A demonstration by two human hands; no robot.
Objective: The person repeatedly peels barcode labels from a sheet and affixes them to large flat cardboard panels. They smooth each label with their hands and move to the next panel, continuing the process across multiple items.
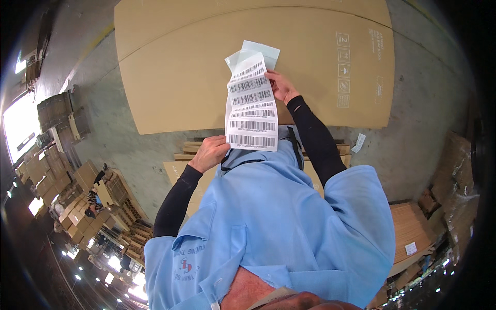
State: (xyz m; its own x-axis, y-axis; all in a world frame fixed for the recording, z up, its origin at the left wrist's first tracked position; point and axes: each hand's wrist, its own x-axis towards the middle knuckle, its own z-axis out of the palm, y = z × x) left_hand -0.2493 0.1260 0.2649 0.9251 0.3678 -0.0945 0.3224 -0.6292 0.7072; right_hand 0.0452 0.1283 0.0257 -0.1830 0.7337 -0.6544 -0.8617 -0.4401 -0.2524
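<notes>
A long strip of white barcode labels (251,111) hangs between my two hands in front of my body, creased across into several panels. My left hand (211,152) pinches its near left corner. Higher up on the right edge, my right hand (281,86) grips the strip with the thumb side toward it. Pale sheets (262,50), blank on the side that shows, stick out past the strip's far end. Beneath the far part of the strip lies a large flat brown cardboard sheet (181,77) with printed handling symbols on its right side.
More cardboard (178,173) is stacked close to my waist. A small white slip of paper (358,143) lies on the grey concrete floor (408,155) to the right. Stacked boxes and pallets (111,191) stand at the left. A wood-coloured panel stack (411,227) is at the lower right.
</notes>
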